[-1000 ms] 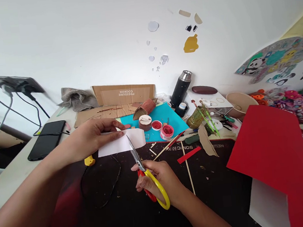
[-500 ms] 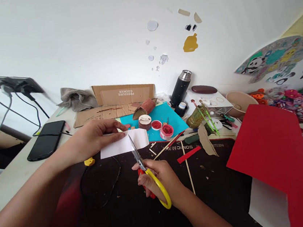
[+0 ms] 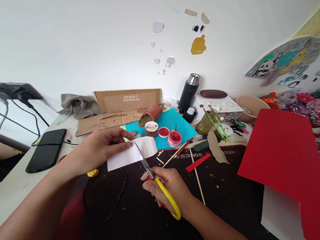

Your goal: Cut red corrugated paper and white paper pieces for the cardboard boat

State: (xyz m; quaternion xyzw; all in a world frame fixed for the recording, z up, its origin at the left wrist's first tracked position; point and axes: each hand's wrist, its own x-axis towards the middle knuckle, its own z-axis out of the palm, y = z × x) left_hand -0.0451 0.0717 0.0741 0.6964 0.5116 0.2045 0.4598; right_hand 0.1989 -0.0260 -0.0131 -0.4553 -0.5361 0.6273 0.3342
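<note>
Between the thumb and fingers of my left hand (image 3: 107, 145) is a strip of white paper (image 3: 124, 157), held above the dark mat. My right hand (image 3: 171, 186) is closed around the scissors (image 3: 168, 198), which have one yellow handle loop and one red loop, mostly hidden by my fingers. Their metal blades point up and to the left and overlap the middle of the paper. How far the blades have cut into it I cannot tell. Just beyond the paper, pots of red paint (image 3: 174, 138) stand on a turquoise sheet (image 3: 188, 126).
A large red sheet (image 3: 279, 152) rises at the right. Thin wooden sticks (image 3: 197, 177) and a red strip (image 3: 198, 162) lie on the mat (image 3: 225, 189). Behind are a black flask (image 3: 188, 92) and cardboard (image 3: 128, 99). A phone (image 3: 46, 150) lies at the left.
The white paper has shifted slightly right and tilted a little between the blades. The scissors' handles have drawn closer together, with less of the red loop showing. The view has turned slightly right.
</note>
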